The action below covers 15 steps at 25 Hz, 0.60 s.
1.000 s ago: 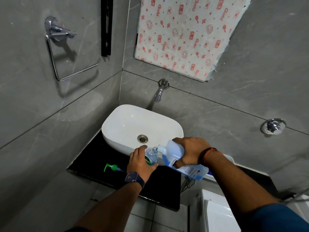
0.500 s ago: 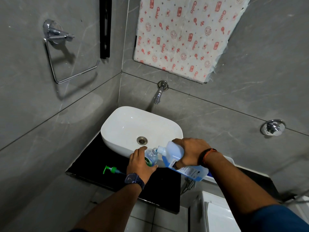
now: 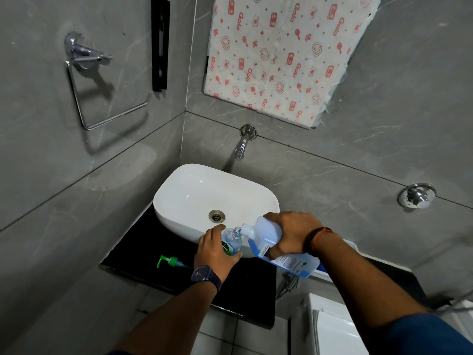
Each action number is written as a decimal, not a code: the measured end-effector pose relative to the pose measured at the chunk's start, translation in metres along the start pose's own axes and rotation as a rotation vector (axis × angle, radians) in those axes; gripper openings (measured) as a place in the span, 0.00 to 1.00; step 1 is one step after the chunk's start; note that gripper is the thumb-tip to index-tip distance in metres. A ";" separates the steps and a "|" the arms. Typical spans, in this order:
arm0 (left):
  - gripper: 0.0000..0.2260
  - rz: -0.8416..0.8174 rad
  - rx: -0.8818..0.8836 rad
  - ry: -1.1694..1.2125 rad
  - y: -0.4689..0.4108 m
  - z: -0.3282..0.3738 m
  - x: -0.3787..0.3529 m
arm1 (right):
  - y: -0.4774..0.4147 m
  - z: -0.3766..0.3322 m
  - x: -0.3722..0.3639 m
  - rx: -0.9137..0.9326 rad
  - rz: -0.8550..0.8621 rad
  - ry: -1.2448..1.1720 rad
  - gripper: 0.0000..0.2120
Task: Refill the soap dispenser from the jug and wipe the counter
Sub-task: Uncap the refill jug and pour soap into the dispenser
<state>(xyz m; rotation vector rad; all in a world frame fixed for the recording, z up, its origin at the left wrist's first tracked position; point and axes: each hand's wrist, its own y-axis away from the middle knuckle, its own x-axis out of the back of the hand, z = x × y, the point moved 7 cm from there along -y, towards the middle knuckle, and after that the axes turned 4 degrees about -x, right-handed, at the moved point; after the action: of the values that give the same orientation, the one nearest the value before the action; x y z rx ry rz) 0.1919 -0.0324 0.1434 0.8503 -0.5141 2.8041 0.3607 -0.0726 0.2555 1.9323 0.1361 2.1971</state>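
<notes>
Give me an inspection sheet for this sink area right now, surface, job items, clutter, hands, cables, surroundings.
Surface: black counter under the white basin, no spill visible.
Job's things: soap dispenser uncapped; jug tipped, spout at its neck; green pump lying on the counter; no cloth seen.
Clutter: nothing seen.
Grippers: left hand holds the dispenser; right hand holds the jug.
Cables: nothing seen.
Surroundings: wall tap, towel ring, patterned sheet.

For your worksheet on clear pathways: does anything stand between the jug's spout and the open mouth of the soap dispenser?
Nothing visible does. The jug tilts with its spout at the dispenser mouth; the pump lies aside on the counter.
</notes>
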 end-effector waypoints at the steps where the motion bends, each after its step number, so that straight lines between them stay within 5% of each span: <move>1: 0.35 -0.001 0.000 0.000 0.000 0.000 0.000 | 0.000 0.000 0.000 0.002 -0.003 -0.002 0.43; 15: 0.34 -0.011 0.013 0.006 0.001 -0.001 0.000 | 0.001 0.001 0.000 0.001 -0.003 -0.013 0.42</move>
<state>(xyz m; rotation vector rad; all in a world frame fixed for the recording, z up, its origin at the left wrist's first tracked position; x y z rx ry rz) 0.1913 -0.0331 0.1427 0.8442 -0.4899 2.8019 0.3612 -0.0731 0.2559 1.9448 0.1382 2.1824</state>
